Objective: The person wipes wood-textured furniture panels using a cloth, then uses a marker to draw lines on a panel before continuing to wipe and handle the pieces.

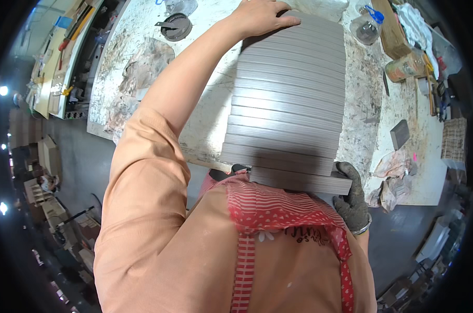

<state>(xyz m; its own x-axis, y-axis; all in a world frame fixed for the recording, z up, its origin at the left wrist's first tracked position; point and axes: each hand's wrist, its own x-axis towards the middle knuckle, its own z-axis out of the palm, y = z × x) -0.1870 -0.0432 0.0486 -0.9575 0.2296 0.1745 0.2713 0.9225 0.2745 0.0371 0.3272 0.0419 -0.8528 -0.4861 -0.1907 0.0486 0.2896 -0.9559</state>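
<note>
A row of grey wood-grain panels [288, 99] lies packed edge to edge on the worktable in front of me. My left hand [262, 18], bare, rests on the far left corner of the row, its thumb apart from the fingers; some fingertips are cut off by the top edge. Closest to my body, one panel [304, 181] sticks out to the right past the others. My right hand [352, 195], in a dirty dark grey glove, is closed round that panel's right end. A red patterned apron [278, 201] hangs just below it.
The stained white table [366, 112] holds a clear jar with a blue lid [367, 28], a small dark block [399, 134], crumpled rags [390, 177] and a round dark dish [176, 26]. A tool shelf [72, 68] stands to the left.
</note>
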